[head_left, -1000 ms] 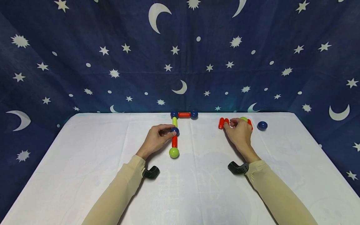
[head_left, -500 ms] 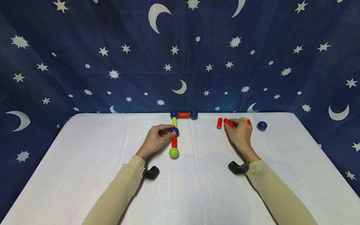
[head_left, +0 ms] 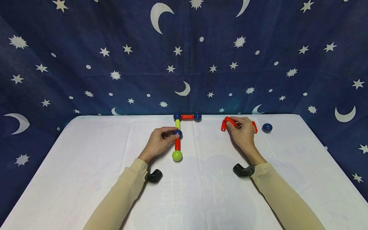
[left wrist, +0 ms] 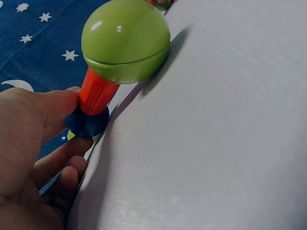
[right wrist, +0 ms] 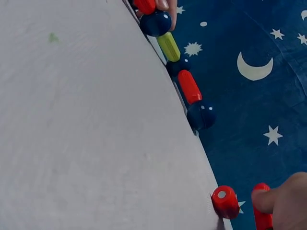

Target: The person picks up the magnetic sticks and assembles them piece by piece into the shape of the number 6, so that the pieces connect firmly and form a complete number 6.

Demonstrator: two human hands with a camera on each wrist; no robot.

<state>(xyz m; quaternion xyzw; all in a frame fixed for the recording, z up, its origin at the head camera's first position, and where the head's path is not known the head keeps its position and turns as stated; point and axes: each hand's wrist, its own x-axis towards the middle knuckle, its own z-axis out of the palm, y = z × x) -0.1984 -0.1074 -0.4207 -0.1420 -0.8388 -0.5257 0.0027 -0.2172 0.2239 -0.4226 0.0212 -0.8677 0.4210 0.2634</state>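
Note:
My left hand (head_left: pixel 160 142) pinches a blue ball (head_left: pixel 178 134) between thumb and finger. This ball joins a yellow-green rod (head_left: pixel 178 124) above it to a red rod (left wrist: pixel 97 94) below, which ends in a green ball (head_left: pixel 177 156). At the yellow-green rod's far end, another blue ball (head_left: pixel 177 117) links sideways through a red rod (head_left: pixel 187 117) to a further blue ball (head_left: pixel 197 117). My right hand (head_left: pixel 243 134) pinches a loose red rod (head_left: pixel 231 121), its thumb across it in the right wrist view. Beside it lies another red rod (right wrist: pixel 225 202); whether they touch, I cannot tell.
Just right of my right hand, a red rod (head_left: pixel 254 127) is partly hidden. A loose blue ball (head_left: pixel 267 128) lies farther right. The white tabletop (head_left: pixel 201 191) ends at a dark blue curtain (head_left: pixel 132 80) with moons and stars.
My right hand lifts one red rod off the table, tilting it, and shifts slightly. It now covers the green ball seen behind it before. The left hand keeps its hold.

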